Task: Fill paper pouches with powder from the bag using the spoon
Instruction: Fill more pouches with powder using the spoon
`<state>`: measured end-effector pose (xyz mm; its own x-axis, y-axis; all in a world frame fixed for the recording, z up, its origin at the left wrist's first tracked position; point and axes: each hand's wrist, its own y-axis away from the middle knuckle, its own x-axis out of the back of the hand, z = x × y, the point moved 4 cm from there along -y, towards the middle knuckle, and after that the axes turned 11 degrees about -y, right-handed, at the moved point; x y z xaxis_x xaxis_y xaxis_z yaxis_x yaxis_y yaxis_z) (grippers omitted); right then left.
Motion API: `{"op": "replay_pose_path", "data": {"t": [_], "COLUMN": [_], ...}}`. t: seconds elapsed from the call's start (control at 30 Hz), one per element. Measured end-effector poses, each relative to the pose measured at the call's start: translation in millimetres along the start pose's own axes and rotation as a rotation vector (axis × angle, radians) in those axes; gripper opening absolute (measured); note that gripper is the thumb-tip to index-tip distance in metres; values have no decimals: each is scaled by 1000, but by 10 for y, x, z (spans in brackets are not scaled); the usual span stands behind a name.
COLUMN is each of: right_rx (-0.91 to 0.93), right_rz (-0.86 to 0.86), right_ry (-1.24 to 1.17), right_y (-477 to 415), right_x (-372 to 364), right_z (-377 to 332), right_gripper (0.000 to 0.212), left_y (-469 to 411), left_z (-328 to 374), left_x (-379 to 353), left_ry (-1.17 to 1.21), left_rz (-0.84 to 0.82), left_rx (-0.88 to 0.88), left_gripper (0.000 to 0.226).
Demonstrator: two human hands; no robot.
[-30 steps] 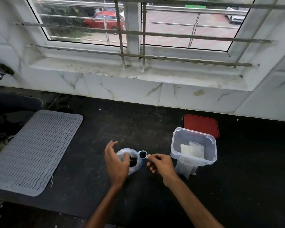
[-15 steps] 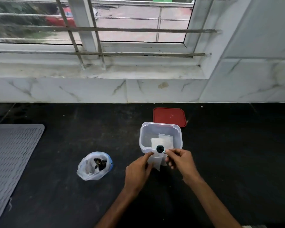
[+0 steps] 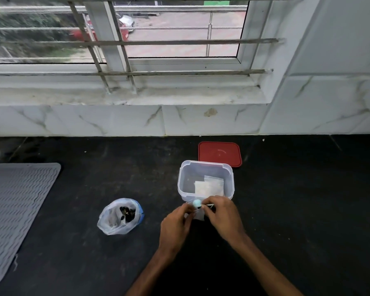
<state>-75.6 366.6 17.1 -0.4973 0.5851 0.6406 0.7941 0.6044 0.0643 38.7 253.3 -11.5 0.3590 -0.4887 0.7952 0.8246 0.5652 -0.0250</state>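
A small clear plastic bag (image 3: 120, 217) with dark powder stands open on the black counter, left of my hands. My right hand (image 3: 222, 216) pinches a small light-blue spoon (image 3: 196, 203), its bowl tipped over a white paper pouch (image 3: 198, 214). My left hand (image 3: 175, 225) holds that pouch by its left edge, just in front of a clear plastic container (image 3: 205, 180). More white pouches (image 3: 209, 185) lie inside the container.
A red lid (image 3: 220, 154) lies flat behind the container. A grey ribbed mat (image 3: 15, 208) covers the counter's left side. A marble backsplash and a barred window rise behind the black counter (image 3: 297, 199).
Both hands left the powder bag and moved right to the pouch by the container. The spoon came along and now tilts over the pouch. The camera panned right.
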Motion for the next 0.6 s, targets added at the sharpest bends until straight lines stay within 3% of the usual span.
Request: {"op": "replay_pose_path", "data": {"t": [0.13, 0.43, 0.53, 0.6], "right_rx": [104, -68, -77, -28], "right_rz": [48, 121, 80, 30], "right_ry": [78, -330, -448, -454], "right_y": [16, -36, -36, -30], "right_x": [-19, 93, 3, -147], "right_z": [-55, -112, -310, -521], "right_gripper": [23, 8, 7, 5], "left_y": [-5, 20, 36, 49], "left_z": [12, -2, -132, -282], "left_x": [14, 142, 300, 496], "left_ry": [11, -3, 4, 53], "left_rz": [28, -36, 54, 216], "left_rx": [3, 2, 61, 159], "left_gripper": [21, 28, 26, 20]}}
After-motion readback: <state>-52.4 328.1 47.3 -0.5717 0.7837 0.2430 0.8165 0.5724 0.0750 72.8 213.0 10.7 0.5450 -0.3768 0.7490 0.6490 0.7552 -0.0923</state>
